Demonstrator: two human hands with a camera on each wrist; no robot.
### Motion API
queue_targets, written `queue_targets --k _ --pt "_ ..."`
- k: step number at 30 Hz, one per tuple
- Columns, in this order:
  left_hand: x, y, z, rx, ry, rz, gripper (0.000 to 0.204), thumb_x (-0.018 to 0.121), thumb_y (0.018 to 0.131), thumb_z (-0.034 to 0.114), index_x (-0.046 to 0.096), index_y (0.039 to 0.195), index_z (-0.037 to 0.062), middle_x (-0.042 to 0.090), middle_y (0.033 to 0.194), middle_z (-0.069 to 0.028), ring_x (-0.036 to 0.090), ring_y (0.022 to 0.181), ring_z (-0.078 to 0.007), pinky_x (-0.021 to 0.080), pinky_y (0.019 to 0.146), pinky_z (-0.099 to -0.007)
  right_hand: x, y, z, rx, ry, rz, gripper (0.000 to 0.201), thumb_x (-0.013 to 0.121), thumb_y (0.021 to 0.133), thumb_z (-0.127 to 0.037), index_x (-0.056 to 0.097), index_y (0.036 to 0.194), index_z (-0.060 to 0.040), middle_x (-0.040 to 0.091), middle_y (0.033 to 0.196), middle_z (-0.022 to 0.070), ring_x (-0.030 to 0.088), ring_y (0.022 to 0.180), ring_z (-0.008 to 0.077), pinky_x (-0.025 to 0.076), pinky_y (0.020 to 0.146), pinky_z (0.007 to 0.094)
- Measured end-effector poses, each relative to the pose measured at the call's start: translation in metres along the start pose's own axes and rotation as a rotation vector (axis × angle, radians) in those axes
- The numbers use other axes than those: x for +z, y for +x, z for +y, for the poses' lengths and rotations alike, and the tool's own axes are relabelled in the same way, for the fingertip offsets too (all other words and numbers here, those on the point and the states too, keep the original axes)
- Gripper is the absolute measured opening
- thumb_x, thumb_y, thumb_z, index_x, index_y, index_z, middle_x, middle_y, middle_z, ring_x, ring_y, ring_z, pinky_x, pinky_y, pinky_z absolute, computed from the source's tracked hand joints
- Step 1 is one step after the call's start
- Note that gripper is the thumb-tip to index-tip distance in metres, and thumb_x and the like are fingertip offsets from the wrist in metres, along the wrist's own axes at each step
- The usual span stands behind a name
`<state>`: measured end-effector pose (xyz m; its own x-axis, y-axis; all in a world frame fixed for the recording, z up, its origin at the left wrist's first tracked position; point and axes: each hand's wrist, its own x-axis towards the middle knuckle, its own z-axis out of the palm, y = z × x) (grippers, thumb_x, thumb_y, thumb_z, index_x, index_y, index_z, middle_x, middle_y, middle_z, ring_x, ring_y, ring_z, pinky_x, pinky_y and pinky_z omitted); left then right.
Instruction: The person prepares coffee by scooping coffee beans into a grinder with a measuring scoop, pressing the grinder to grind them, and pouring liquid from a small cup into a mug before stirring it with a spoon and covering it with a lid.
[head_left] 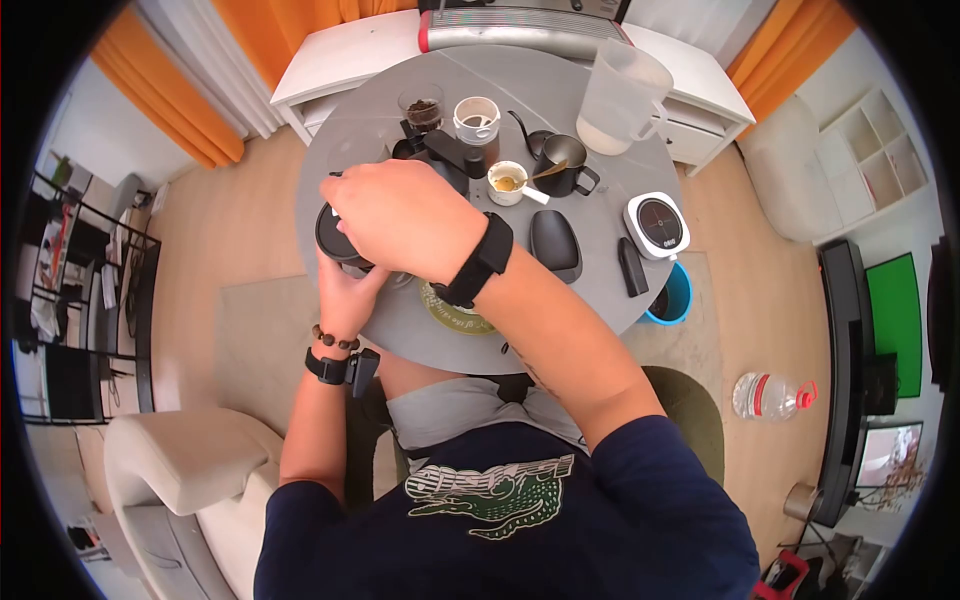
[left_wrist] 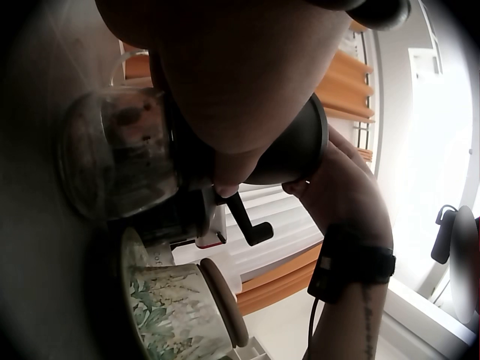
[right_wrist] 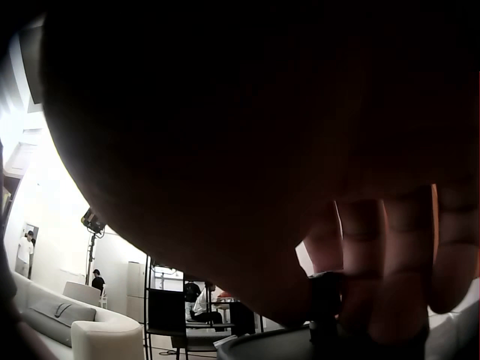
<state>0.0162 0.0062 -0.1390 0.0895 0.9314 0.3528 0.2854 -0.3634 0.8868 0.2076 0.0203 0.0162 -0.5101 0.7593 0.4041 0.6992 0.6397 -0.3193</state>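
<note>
With its fingers wrapped round the side, my left hand [head_left: 345,295] grips a black flared vessel [left_wrist: 304,146], whose round dark rim shows in the head view. In the left wrist view this vessel sits above a clear glass pot [left_wrist: 131,161]. My right hand [head_left: 405,220] reaches across, over the vessel's opening. Its fingers point down and are bent round a small black piece [right_wrist: 326,300] at the rim in the right wrist view; I cannot tell what that piece is. The back of the right hand hides much of the opening in the head view.
Beyond the hands stand a glass of dark grounds [head_left: 424,112], a jar [head_left: 477,122], a small white cup [head_left: 503,190] with a spoon, a dark metal pitcher [head_left: 560,170] and a large plastic jug [head_left: 620,100]. A green plate [head_left: 455,315] lies near the edge; a floral canister [left_wrist: 184,307] stands close by.
</note>
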Motion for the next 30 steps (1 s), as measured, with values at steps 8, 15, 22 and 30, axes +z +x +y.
queue_targets --k 8,15,22,30 --pt "-0.001 0.001 -0.003 -0.030 -0.050 -0.022 0.089 0.096 0.091 0.016 0.045 0.163 -0.0005 0.060 0.157 -0.0158 0.061 0.144 -0.0277 0.049 0.121 -0.0450 -0.004 -0.003 0.003 0.090 0.040 0.028 0.026 0.083 0.095 -0.025 0.077 0.098 -0.0006 0.080 0.090 0.0203 0.080 0.090 0.0407 0.064 0.081 0.0512" --pt "-0.001 0.001 -0.008 0.020 -0.045 0.003 0.094 0.096 0.091 0.017 0.042 0.166 -0.0004 0.058 0.160 -0.0157 0.059 0.147 -0.0275 0.046 0.124 -0.0462 0.006 -0.003 -0.010 0.205 0.016 0.108 0.036 0.086 0.093 -0.036 0.079 0.093 -0.0008 0.079 0.085 0.0197 0.081 0.083 0.0390 0.063 0.074 0.0480" --pt "-0.001 0.001 -0.004 0.115 0.158 0.038 0.083 0.090 0.096 0.020 0.046 0.161 -0.0043 0.061 0.159 -0.0183 0.061 0.144 -0.0275 0.048 0.120 -0.0440 0.018 0.001 -0.020 0.210 0.058 0.238 0.025 0.082 0.093 -0.027 0.080 0.088 -0.0025 0.079 0.080 0.0172 0.081 0.077 0.0375 0.063 0.072 0.0473" --pt "-0.006 -0.001 -0.015 0.028 0.152 -0.025 0.058 0.088 0.096 0.020 0.065 0.142 -0.0068 0.073 0.141 -0.0197 0.069 0.131 -0.0267 0.054 0.108 -0.0456 0.047 0.005 -0.025 0.059 0.005 0.353 0.014 0.072 0.087 -0.015 0.081 0.085 -0.0038 0.072 0.098 0.0155 0.076 0.093 0.0364 0.063 0.080 0.0498"
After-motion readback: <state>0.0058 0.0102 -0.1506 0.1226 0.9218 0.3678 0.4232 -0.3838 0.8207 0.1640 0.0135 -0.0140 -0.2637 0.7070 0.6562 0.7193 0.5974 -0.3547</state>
